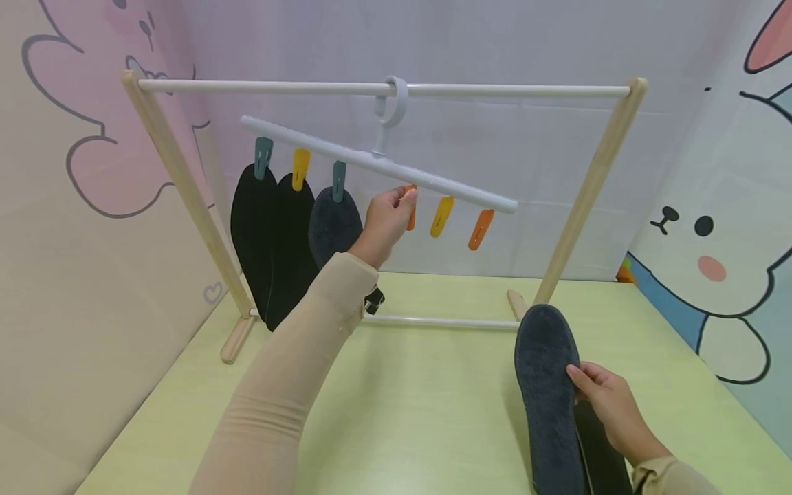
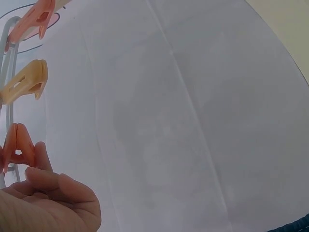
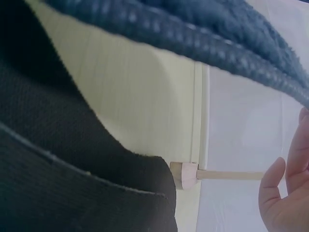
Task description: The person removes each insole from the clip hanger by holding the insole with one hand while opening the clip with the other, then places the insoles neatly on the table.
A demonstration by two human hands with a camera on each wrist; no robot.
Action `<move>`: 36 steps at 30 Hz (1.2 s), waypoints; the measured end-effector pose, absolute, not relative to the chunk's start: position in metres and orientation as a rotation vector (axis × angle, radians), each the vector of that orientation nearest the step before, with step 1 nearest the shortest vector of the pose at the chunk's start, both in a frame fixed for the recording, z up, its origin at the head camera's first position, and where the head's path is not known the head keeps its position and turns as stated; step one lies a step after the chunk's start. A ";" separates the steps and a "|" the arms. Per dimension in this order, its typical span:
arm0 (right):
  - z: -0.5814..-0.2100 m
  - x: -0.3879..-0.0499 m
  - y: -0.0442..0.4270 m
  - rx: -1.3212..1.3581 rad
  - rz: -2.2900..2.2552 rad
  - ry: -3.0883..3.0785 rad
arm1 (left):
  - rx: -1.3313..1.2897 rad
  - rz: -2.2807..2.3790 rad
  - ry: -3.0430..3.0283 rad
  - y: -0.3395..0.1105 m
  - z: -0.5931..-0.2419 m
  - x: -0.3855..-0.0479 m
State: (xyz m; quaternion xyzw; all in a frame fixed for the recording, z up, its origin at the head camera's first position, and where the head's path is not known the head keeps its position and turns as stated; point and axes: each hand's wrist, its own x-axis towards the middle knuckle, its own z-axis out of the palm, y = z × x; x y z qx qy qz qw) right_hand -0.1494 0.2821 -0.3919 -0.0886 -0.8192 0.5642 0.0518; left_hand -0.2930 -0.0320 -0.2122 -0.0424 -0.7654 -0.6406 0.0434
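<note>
My left hand (image 1: 383, 225) pinches an orange clothespin (image 2: 18, 145) hanging from the tilted white hanger (image 1: 433, 180). Lower right, my right hand (image 1: 609, 407) holds a dark blue-grey fuzzy insole (image 1: 547, 392) by its edge, toe end up. On the hanger's left half, teal and yellow clothespins (image 1: 300, 168) grip two black insoles (image 1: 250, 234) and a dark blue-grey insole (image 1: 334, 223). A yellow clothespin (image 1: 442, 217) and another orange clothespin (image 1: 480, 229) hang with nothing in them. The right wrist view shows the held insole's stitched edge (image 3: 159, 36) close up.
A wooden-legged rack with a white top bar (image 1: 520, 90) carries the hanger by its hook. Its lower bar (image 1: 439, 321) runs just above the pale yellow table (image 1: 421, 399). More black insole material (image 1: 601, 447) lies beside the right hand. Cartoon-printed sheets surround the table.
</note>
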 end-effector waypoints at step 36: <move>-0.386 -0.151 0.295 -0.457 1.580 -2.749 | -0.156 -1.919 -2.372 -0.033 -0.212 -0.293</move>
